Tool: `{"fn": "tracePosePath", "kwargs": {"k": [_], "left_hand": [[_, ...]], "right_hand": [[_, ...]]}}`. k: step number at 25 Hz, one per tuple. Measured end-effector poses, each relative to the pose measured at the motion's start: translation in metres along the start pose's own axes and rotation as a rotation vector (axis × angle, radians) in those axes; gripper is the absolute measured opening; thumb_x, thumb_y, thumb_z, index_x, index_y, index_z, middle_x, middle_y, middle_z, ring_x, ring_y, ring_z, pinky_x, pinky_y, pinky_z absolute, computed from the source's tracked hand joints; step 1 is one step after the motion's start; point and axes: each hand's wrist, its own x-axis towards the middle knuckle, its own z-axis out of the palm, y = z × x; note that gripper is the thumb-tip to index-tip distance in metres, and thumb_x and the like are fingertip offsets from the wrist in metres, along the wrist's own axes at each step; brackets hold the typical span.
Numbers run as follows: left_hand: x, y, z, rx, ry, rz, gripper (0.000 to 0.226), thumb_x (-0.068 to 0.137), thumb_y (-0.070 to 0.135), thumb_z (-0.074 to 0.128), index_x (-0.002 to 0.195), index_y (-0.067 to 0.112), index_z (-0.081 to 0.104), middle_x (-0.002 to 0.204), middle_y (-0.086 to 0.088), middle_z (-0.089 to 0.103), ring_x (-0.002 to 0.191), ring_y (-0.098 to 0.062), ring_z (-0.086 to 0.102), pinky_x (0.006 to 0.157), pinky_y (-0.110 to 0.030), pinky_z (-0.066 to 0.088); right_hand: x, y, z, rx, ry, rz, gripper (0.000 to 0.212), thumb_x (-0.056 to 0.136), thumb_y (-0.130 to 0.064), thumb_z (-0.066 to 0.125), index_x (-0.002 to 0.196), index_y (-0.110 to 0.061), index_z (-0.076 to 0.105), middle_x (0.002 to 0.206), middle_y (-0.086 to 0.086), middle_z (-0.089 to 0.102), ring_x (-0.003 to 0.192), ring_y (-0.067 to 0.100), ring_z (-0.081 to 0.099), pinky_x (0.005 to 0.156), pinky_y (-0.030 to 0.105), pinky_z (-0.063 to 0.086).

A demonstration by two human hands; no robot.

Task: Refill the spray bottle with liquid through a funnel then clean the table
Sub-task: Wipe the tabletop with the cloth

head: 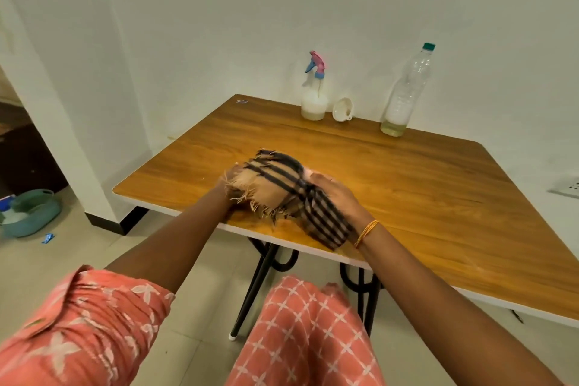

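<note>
Table: a wooden top with a pale edge on black metal legs, set against the white wall; its near edge runs just in front of the person's knees.
Cloth: a tan rag with dark checked stripes and frayed edges, bunched up over the near left part of the table, between the two hands; one end trails down to the right and lies on the wood.
Left hand: at the left end of the cloth, mostly covered by it; the fingers are curled into the fabric, gripping it.
Right hand: on the right end of the cloth, fingers closed around the striped part where it gathers; a thin orange bangle sits on the wrist.
Spray bottle: upright at the far edge of the table by the wall, blue and pink trigger head on, cloudy liquid in its lower part.
Funnel: small and white, lying on its side just right of the spray bottle.
Plastic bottle: tall and clear with a green cap on, standing right of the funnel, liquid and foam in its lower third.
Floor at left: a teal basket near the wall's corner.
</note>
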Motion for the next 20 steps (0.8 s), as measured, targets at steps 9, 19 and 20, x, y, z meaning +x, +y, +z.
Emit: {"fn": "tracePosePath", "kwargs": {"k": [9, 19, 20], "left_hand": [[0.083, 0.056, -0.001, 0.096, 0.012, 0.367, 0.048, 0.099, 0.039, 0.033, 0.144, 0.023, 0.033, 0.154, -0.004, 0.031, 0.142, -0.020, 0.027, 0.119, -0.044, 0.016], [0.143, 0.053, 0.011, 0.073, 0.139, 0.371, 0.048, 0.100, 0.037, 0.032, 0.146, 0.024, 0.031, 0.156, 0.002, 0.028, 0.145, -0.015, 0.022, 0.117, -0.041, 0.015], [0.145, 0.052, 0.011, 0.075, 0.138, 0.369, 0.048, 0.100, 0.035, 0.031, 0.147, 0.024, 0.031, 0.156, 0.002, 0.028, 0.145, -0.014, 0.021, 0.117, -0.041, 0.015]], "right_hand": [[0.090, -0.055, -0.135, -0.371, 0.567, -0.278, 0.031, 0.099, -0.021, 0.041, 0.080, -0.007, 0.061, 0.076, 0.001, 0.056, 0.074, 0.015, 0.051, 0.065, 0.026, 0.041], [0.225, 0.015, -0.177, -1.238, 0.544, -0.117, 0.038, 0.100, -0.030, 0.032, 0.124, -0.013, 0.056, 0.116, 0.021, 0.064, 0.105, 0.039, 0.058, 0.079, 0.039, 0.042], [0.231, 0.016, -0.170, -1.254, 0.487, -0.157, 0.037, 0.100, -0.031, 0.033, 0.126, -0.015, 0.056, 0.116, 0.020, 0.064, 0.104, 0.038, 0.058, 0.077, 0.038, 0.041]]}}
